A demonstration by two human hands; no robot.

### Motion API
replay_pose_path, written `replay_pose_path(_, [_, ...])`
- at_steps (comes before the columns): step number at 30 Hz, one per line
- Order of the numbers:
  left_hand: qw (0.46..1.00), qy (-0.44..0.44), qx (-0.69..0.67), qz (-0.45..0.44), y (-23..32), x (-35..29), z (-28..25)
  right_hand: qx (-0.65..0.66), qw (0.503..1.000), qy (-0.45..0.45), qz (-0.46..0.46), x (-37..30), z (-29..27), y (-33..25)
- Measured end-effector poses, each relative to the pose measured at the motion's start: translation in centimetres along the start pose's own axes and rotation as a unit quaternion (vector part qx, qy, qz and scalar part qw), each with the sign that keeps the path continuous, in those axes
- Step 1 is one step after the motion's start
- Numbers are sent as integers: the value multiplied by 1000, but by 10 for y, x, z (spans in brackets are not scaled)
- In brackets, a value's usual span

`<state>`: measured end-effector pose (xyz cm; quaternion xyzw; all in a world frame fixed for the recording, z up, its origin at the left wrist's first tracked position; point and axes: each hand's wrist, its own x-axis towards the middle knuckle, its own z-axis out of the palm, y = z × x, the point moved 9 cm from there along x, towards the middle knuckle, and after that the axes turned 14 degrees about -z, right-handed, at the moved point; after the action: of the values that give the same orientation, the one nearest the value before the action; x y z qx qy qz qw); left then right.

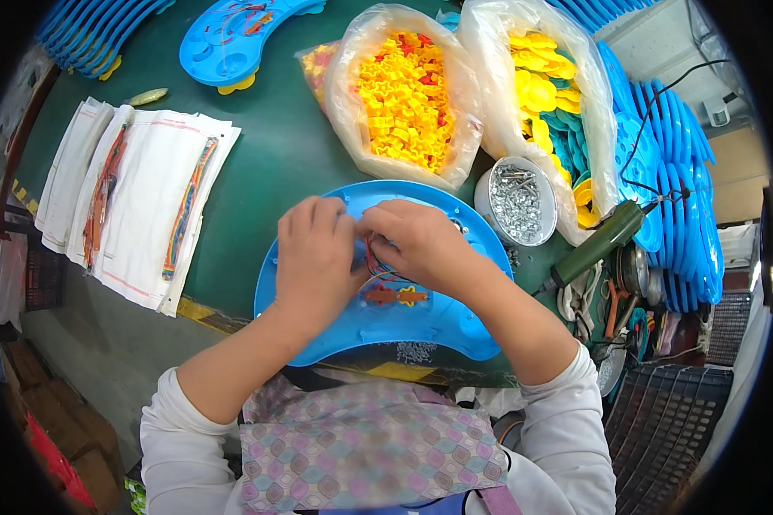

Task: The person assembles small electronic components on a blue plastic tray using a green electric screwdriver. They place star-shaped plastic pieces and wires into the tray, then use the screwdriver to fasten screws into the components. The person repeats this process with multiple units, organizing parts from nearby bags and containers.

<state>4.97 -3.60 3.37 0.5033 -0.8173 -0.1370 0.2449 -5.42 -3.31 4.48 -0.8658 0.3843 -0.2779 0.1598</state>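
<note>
I have the blue shell [442, 335] on the near side of the green table [270, 142], centred in front of the person, its hollow side seemingly up. Both hands are over it. The left hand [311, 257] has its fingers bent and close together; I can't tell whether the tips grip anything. The right hand [425, 245] is curled, thumb and forefinger narrow beside the thin coloured wires [378, 268]; whether they pinch them, I can't make out. Just nearer lies a reddish-brown strip [380, 295] next to a small yellow star [412, 297].

I'd judge the shell light, fairly stiff and a bit slick, being smooth plastic; I'd steady it by its rim, left or right. The wires look soft and springy, so I'd pinch them along their covering and spare their ends, where a tug could break a joint. The strip looks thin and fragile: I'd take it by its edges. The bowl [483, 203] of screws [520, 206] stands just beyond the shell's right side.
</note>
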Motion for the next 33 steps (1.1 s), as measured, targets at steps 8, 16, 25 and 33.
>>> replay_pose_path(8, [1000,7,0,-8,-2,-1,1,-119,991,-36,-55,0,8,1])
replay_pose_path(16, [1000,-10,-15,12,6,-5,4,-135,991,-10,5,-23,-11,12])
replay_pose_path(25, [994,-66,61,57,20,4,8,-218,975,47,10,-30,-25,23])
replay_pose_path(33, [991,-98,-27,83,28,20,35,-189,980,7,64,-40,-43,15])
